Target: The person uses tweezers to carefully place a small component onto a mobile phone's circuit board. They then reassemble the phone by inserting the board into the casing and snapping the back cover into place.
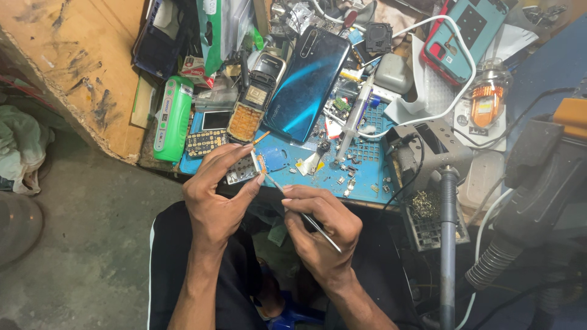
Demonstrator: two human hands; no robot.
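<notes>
My left hand point(215, 195) pinches a small phone circuit board point(246, 169) between thumb and fingers, holding it just above the near edge of a blue work mat point(361, 183). My right hand point(321, 229) grips thin metal tweezers point(302, 214) like a pen, with their tips touching the small part at the board's right edge. Both hands hover over my lap, close together.
A blue-backed smartphone point(309, 82) lies face down behind the mat beside an opened keypad phone point(254, 104). A green device point(173, 117) sits at left, a soldering iron point(448, 232) in its stand at right, a red-cased phone point(461, 36) at the back. Small parts litter the mat.
</notes>
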